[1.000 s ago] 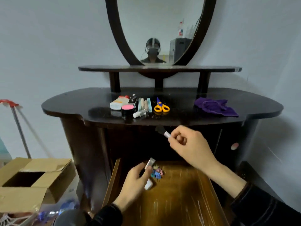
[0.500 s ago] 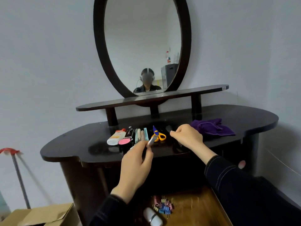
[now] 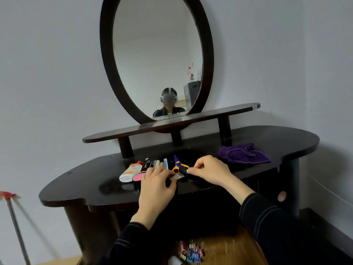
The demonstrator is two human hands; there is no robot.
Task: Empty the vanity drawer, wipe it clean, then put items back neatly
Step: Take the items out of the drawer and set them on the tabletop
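Both your hands rest on the dark vanity top (image 3: 76, 190) beside the scissors (image 3: 178, 165): your left hand (image 3: 155, 188) pinches a small silvery tube (image 3: 176, 177), your right hand (image 3: 209, 172) grips a black-capped stick (image 3: 184, 170). Below that top, the wooden drawer (image 3: 229, 249) sits open, with coloured binder clips (image 3: 192, 252) inside.

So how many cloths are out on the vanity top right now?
1: a purple cloth lies crumpled on the right side of the vanity top, just beyond the right hand. No others are visible.
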